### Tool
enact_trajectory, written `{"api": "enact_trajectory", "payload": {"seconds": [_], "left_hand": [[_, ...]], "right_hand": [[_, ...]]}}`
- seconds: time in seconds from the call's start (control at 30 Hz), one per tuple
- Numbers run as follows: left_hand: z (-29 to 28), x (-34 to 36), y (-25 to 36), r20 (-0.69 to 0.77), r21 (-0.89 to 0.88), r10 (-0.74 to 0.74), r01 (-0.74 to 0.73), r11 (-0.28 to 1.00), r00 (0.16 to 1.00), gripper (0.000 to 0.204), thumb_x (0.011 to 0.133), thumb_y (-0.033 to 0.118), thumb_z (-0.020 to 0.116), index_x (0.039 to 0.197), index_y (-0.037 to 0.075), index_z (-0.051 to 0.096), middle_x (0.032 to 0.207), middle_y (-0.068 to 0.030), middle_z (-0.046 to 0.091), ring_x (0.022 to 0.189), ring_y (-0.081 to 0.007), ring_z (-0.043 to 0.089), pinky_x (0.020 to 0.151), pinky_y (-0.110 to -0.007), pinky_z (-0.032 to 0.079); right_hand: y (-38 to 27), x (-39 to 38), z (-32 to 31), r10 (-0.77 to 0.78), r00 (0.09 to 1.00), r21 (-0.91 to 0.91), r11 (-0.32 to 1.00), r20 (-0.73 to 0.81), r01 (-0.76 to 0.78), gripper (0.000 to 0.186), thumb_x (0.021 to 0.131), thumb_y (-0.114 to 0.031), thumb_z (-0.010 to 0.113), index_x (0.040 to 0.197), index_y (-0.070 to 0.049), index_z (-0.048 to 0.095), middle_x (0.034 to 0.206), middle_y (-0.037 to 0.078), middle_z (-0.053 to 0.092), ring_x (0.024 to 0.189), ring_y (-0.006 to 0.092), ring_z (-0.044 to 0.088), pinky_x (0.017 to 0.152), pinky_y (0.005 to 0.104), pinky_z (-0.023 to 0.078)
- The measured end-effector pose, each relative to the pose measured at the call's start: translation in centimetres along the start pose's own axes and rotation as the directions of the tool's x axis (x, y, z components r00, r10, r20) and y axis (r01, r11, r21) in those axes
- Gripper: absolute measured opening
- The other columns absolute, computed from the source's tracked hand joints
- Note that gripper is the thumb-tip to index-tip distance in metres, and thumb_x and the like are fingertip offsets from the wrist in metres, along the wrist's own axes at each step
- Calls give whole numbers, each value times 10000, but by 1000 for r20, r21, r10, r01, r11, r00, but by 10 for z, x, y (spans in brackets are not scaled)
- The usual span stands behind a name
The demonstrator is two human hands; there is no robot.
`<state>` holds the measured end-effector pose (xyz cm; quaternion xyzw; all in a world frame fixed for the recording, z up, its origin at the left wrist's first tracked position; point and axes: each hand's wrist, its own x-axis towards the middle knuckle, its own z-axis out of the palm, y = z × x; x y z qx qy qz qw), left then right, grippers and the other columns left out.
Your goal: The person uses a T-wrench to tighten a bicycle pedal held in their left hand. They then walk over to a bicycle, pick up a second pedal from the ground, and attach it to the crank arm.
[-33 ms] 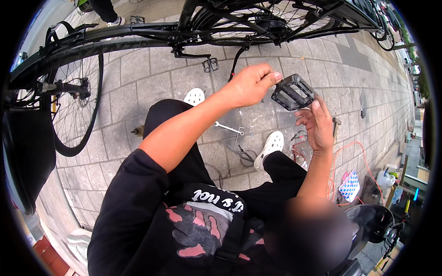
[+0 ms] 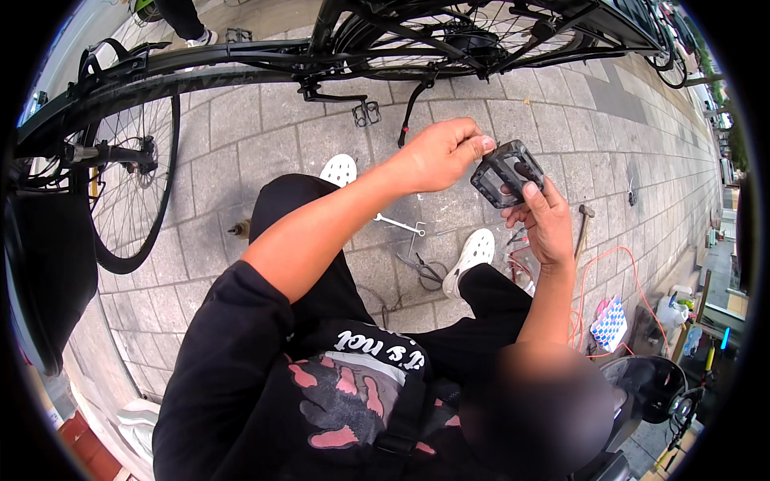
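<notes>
A black bicycle pedal is held up over the paving between my two hands. My left hand pinches it at its upper left end, thumb and forefinger together; the part between those fingers is mostly hidden. On the pedal's lower right side, my right hand grips the frame, with the thumb in front and fingers partly behind. Beyond my hands stands a black bicycle, with another pedal on its crank and its kickstand down.
A wrench and dark pliers-like tool lie between my white clogs. To the right are a hammer, an orange cord and a blue-and-white checked packet. Another person's shoe shows beyond the bicycle.
My right hand has shifted left and taken a fuller grip on the pedal's edge. The pedal has tilted and dropped slightly. My left hand keeps its pinch, a little lower.
</notes>
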<state>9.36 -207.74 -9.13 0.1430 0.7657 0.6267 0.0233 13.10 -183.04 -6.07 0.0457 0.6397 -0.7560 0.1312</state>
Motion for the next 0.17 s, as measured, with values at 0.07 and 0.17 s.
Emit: {"api": "enact_trajectory", "payload": {"seconds": [0.07,0.17], "left_hand": [[1,-1,-2,60,8,0,-1,1000,998,381,1066,364,585,989,1,670,721,-17,593,685,-119,531,663,-320,479],[-11,0,6,182,207,-234,196,958,955,344,1069,348,578,1077,27,702,887,-75,696,812,-160,619,747,-331,508]], "right_hand": [[8,-2,4,67,995,-198,979,69,-52,358,995,-255,709,1191,34,631,946,139,717,717,168,680,598,291,548],[7,-1,2,111,994,-258,961,10,-104,328,978,-258,736,1143,10,641,925,134,726,666,163,680,566,265,536]]}}
